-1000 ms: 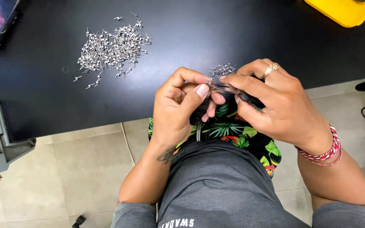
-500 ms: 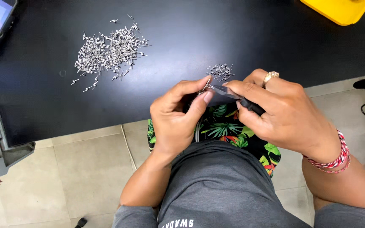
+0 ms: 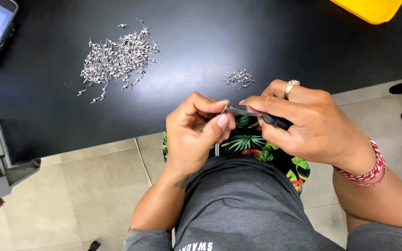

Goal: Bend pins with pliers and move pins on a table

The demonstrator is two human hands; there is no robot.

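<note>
The left hand (image 3: 196,135) is pinching a small metal pin (image 3: 225,108) steady while the right hand (image 3: 312,125) is gripping a tool (image 3: 257,114) against it (small pile (image 3: 239,78) near the table's (image 3: 280,46) front edge).

pretty bright, even daylight overall, soft shadows only. the glossy black tabletop (image 3: 266,37) picks up a pale sheen toward the top middle. focus is sharp, no real blur, slight wide-angle stretch at the edges.
</note>
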